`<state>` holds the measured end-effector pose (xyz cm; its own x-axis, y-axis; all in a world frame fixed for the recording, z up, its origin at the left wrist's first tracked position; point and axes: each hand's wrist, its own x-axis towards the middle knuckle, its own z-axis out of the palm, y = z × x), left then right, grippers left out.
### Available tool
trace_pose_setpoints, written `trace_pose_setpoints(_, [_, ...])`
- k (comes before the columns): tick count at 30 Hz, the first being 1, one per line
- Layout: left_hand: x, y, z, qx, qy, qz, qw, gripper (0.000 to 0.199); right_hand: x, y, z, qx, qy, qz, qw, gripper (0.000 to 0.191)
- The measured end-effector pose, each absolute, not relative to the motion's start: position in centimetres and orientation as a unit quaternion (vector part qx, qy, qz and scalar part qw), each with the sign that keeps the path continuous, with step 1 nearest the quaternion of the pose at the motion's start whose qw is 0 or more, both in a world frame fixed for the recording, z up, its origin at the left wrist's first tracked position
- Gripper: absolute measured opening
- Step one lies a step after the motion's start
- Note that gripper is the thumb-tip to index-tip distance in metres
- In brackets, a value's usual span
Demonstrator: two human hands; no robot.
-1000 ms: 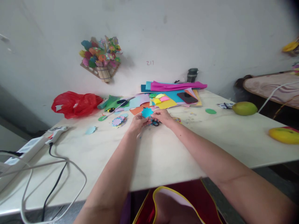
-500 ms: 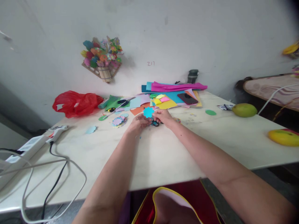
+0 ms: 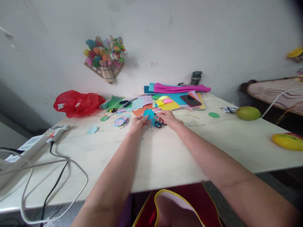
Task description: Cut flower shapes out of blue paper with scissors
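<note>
A bright blue paper flower (image 3: 148,113) with a scalloped edge is held just above the table. My left hand (image 3: 139,123) pinches its lower left side between thumb and fingers. At the flower's right edge, the fingers of my right hand (image 3: 167,118) are closed together; a small dark bit shows at the fingertips, too small to name. Scissors with dark loop handles (image 3: 158,124) lie beneath the hands, their blades mostly hidden. Left of my hands rests a pile of scalloped paper flowers (image 3: 120,122), with a pale blue one (image 3: 92,130) farther left.
Coloured paper sheets (image 3: 142,102), a second pair of scissors (image 3: 125,102) and a phone (image 3: 190,100) lie at the back. A red plastic bag (image 3: 78,104) is at the back left, a power strip (image 3: 30,146) with cables at the left. Mangoes (image 3: 248,113) sit at the right.
The blue flower has tilted and shifted slightly left. My left hand has moved a little left and now grips its lower left side; my right fingers have barely moved.
</note>
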<state>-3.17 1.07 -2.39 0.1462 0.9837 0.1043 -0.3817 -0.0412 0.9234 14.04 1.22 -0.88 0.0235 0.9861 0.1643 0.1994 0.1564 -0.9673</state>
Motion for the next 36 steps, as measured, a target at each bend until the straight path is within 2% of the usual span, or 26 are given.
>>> trace_pose_setpoints(6, [-3.0,0.8,-2.0,0.424,0.319,0.583,0.615,0.022,13.3,0.6,-0.8,-0.47,-0.535,0.521,0.471,0.024])
trace_pose_setpoints(16, [-2.5,0.6,-2.0,0.438,0.321,0.562,0.624,0.023,12.7,0.2,-0.8,-0.445,-0.567,0.476,0.504,0.028])
trace_pose_setpoints(26, [-2.9,1.2,-2.6,0.434,0.326,0.584,0.603,0.034,12.9,0.1,-0.5,-0.444,-0.623,0.459,0.452,0.028])
trace_pose_setpoints(29, [-3.2,1.4,-2.6,0.414,0.34,0.599,0.595,0.034,13.7,0.6,-0.4,-0.501,-0.672,0.353,0.416,0.025])
trace_pose_setpoints(31, [-3.3,1.4,-2.6,0.408,0.345,0.598,0.597,0.033,14.3,0.8,-0.2,-0.564,-0.706,0.203,0.377,0.018])
trace_pose_setpoints(33, [-3.4,1.3,-2.5,0.407,0.345,0.595,0.601,0.032,14.7,0.8,0.1,-0.616,-0.723,0.07,0.304,0.011])
trace_pose_setpoints(36, [-3.3,1.3,-2.5,0.406,0.343,0.6,0.598,0.03,14.9,0.2,0.4,-0.638,-0.751,-0.006,0.171,0.029])
